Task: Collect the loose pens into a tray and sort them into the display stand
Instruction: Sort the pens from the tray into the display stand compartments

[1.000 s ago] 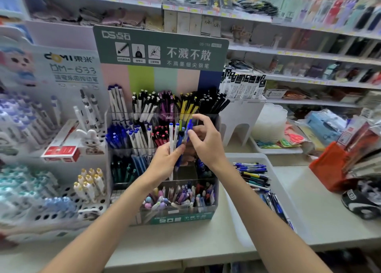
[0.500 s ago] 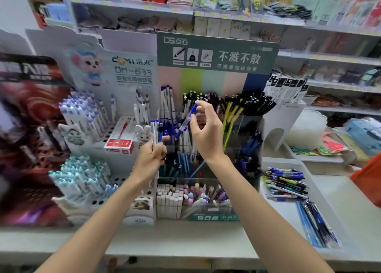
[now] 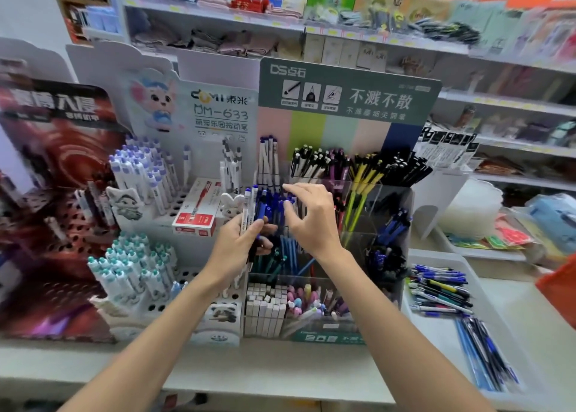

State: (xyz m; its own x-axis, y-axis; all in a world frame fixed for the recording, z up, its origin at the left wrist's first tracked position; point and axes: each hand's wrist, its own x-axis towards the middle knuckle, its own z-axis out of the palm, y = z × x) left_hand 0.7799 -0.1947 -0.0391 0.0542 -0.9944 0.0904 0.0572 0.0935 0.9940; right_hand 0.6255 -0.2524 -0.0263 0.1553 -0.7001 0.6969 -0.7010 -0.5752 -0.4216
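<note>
Blue-capped and white, gripped upright in the left hand point(image 3: 237, 243), just in front of the upper-left tiers of the display stand point(image 3: 389, 206): a few held pens point(image 3: 249, 206), long axis near vertical, caps up. Hovering beside them, over the stand's blue-pen compartment point(image 3: 272, 207): the right hand point(image 3: 311, 221), fingers spread and loosely bent, nothing visibly held. Just right of the stand: white tray point(image 3: 436, 256) with loose pens point(image 3: 439, 290) lying flat, most crosswise, a few lengthwise nearer the front. Sorting apparently under way, plenty left in the tray. For a pick from the held pens, right hand nearer, short reach leftward; for the tray, a reach right and down from the stand.
</note>
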